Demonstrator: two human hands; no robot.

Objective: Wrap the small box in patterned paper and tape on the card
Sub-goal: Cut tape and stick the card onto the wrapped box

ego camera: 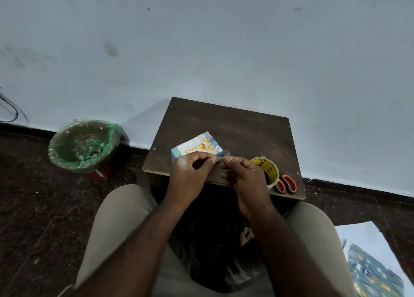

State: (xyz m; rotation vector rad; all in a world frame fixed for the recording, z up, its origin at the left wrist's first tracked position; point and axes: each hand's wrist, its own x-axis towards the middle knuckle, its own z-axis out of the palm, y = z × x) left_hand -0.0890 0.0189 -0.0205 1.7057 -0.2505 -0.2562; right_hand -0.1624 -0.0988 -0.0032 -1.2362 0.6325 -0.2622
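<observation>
**Tape strip held just short of the card, box at 11 o'clock**

The fingers [210, 161] of the left hand [190, 173] and those of the right hand [244, 175] are closed in pinches on a short strip of clear tape [220, 156], one at each end. The strip hangs slack between them, not stretched flat. How much of it is already stuck down cannot be told.

The next move depends on where the box lies from that pinch. The small box [214, 143], already in its blue patterned paper, sits just beyond the fingertips at about 11 o'clock, with the card [193, 147] lying face up on its top. Its long axis appears to run from roughly 8 o'clock to 2 o'clock, so the strip lies across it rather than along it. The left hand is the nearer one, its knuckles covering the card's near edge, while the right stands off the box's near right corner. I judge a short push forward and down would lay the tape over that edge.

On the counter [246, 135], the tape roll [267, 170] sits at 3 o'clock, touching the right hand, with the scissors [286, 183] just past it.
</observation>
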